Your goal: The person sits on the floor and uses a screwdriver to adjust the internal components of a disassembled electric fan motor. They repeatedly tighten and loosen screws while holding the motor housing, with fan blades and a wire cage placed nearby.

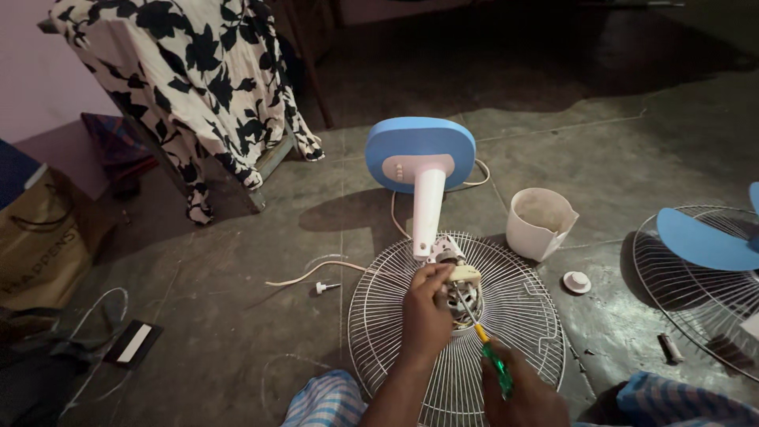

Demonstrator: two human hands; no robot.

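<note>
A table fan lies on the floor with its blue base (420, 152) and white stem (428, 212) pointing away from me. Its bare motor (460, 292) sits in the middle of a white wire grille (522, 316). My left hand (425, 312) grips the motor at its top. My right hand (522, 395) holds a screwdriver with a green and yellow handle (492, 357), its shaft angled up into the motor.
A white plastic motor cover (539, 222) and a small white cap (576, 281) lie to the right. Further right, blue fan blades (704, 241) rest on a second grille (696, 300). A white cord with plug (326, 286), a paper bag (39, 245) and a patterned cloth (198, 71) are left.
</note>
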